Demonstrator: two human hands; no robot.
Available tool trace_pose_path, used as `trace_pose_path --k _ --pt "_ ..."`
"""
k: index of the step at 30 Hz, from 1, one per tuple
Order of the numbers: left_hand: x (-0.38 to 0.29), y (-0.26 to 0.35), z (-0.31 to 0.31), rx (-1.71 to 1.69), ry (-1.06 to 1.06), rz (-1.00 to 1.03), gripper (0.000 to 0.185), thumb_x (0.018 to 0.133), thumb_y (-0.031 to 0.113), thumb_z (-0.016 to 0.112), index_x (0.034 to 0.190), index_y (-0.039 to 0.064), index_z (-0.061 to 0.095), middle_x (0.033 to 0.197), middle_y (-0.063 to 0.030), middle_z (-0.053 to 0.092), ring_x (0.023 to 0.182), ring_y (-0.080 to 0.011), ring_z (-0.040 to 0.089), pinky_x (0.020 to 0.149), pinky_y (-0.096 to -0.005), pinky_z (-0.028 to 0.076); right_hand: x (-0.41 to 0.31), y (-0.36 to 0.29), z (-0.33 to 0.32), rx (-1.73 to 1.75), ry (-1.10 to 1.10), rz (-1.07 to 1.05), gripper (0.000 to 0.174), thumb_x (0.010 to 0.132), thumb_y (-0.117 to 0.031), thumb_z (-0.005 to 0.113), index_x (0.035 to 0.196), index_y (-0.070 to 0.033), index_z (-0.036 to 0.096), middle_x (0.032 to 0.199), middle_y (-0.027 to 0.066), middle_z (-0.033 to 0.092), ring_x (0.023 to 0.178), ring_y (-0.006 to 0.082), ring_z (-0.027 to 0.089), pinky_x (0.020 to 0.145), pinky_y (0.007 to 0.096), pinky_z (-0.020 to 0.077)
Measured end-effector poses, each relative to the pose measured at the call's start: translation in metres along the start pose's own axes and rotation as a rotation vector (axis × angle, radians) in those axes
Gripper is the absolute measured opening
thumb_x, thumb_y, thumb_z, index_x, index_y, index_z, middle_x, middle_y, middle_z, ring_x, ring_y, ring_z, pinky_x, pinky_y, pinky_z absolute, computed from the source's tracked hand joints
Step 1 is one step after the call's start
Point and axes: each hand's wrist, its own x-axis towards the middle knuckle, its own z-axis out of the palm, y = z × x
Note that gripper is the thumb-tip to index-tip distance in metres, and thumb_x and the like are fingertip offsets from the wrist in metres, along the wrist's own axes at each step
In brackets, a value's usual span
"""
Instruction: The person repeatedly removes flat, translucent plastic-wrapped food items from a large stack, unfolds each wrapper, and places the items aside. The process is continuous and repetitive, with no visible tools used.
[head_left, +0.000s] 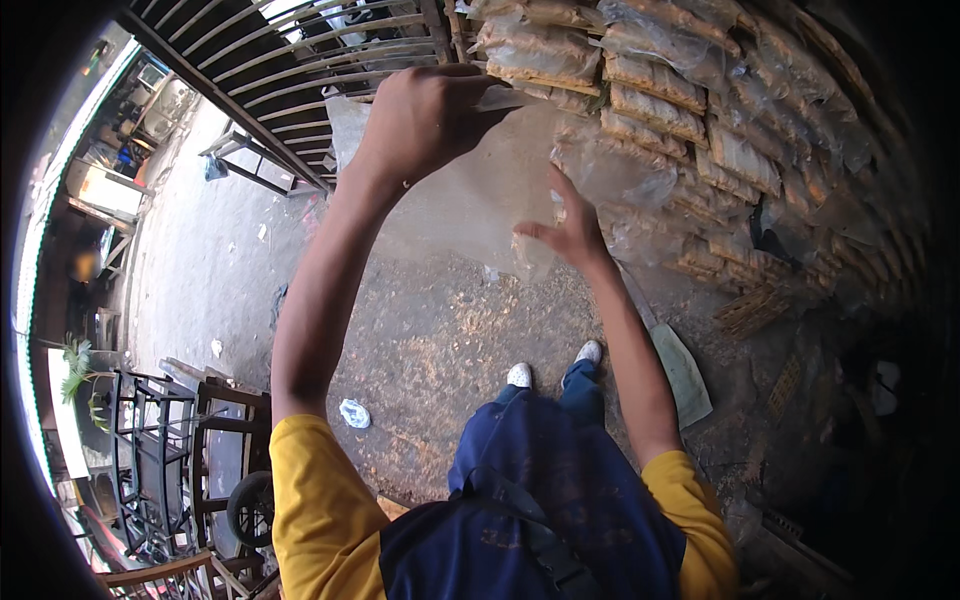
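Observation:
My left hand (431, 120) is raised in front of me, its fingers closed on the upper edge of a large translucent plastic bag or sheet (465, 202). The film hangs down below that hand and spreads to the right. My right hand (574, 229) is lower, beside the right part of the film, with thumb and fingers apart. Whether it touches the film cannot be told. Behind both hands rise stacked pale-brown bundles (656, 109) wrapped in clear plastic; what fills them is unclear.
A slatted rack (315, 64) stands at upper left. On the dirty concrete floor (450, 352) lies a crumpled plastic bag (355, 413). A shovel-like flat blade (681, 375) rests by my right forearm. Dark frames (154, 457) and a wheel (251, 510) are at lower left.

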Motion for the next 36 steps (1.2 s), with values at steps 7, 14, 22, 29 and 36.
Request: trace_pose_path --k 7,14,22,29,36 --pt "0.024 0.002 -0.068 0.275 0.15 0.043 0.019 0.077 0.017 0.08 0.095 0.015 0.077 0.088 -0.0058 0.074 0.073 -0.0201 0.073 0.062 -0.0308 0.059 0.02 0.008 0.017 -0.24 -0.104 0.315 0.044 0.077 -0.031 0.08 0.109 -0.003 0.07 0.097 0.0172 0.073 0.088 0.0253 0.07 0.076 0.0357 0.0517" --pt "0.043 -0.008 -0.099 0.089 0.352 -0.064 0.015 0.078 0.014 0.077 0.089 0.005 0.074 0.075 -0.014 0.069 0.061 -0.0287 0.066 0.058 -0.0369 0.053 -0.073 0.13 0.034 -0.082 -0.158 0.24 0.09 0.065 -0.036 0.088 0.137 0.0 0.049 0.128 0.0202 0.061 0.127 0.029 0.053 0.104 0.0394 0.0425" --pt "0.039 0.031 -0.088 -0.037 0.238 0.15 0.018 0.07 0.005 0.077 0.087 0.007 0.076 0.069 -0.0082 0.068 0.059 -0.0229 0.066 0.054 -0.0334 0.052 0.057 -0.043 0.005 0.01 -0.076 -0.124 0.124 0.057 -0.057 0.088 0.152 -0.007 0.027 0.129 0.0233 0.059 0.127 0.0344 0.052 0.109 0.0427 0.038" --pt "0.033 0.054 -0.096 -0.034 0.156 0.384 0.039 0.058 0.002 0.077 0.094 0.018 0.077 0.082 -0.0024 0.071 0.071 -0.0212 0.071 0.061 -0.0316 0.059 0.079 -0.056 -0.005 0.016 -0.14 -0.358 0.097 0.06 -0.044 0.091 0.135 0.0 0.047 0.135 0.0155 0.053 0.128 0.0269 0.049 0.107 0.0378 0.0386" --pt "0.032 0.037 -0.098 0.026 0.059 0.534 0.041 0.058 0.008 0.078 0.098 0.018 0.076 0.083 -0.0032 0.07 0.07 -0.0197 0.07 0.059 -0.0304 0.057 0.074 -0.099 0.0 -0.085 -0.282 -0.413 0.075 0.062 -0.034 0.091 0.123 -0.002 0.058 0.12 0.0123 0.063 0.111 0.0217 0.059 0.095 0.0339 0.0462"
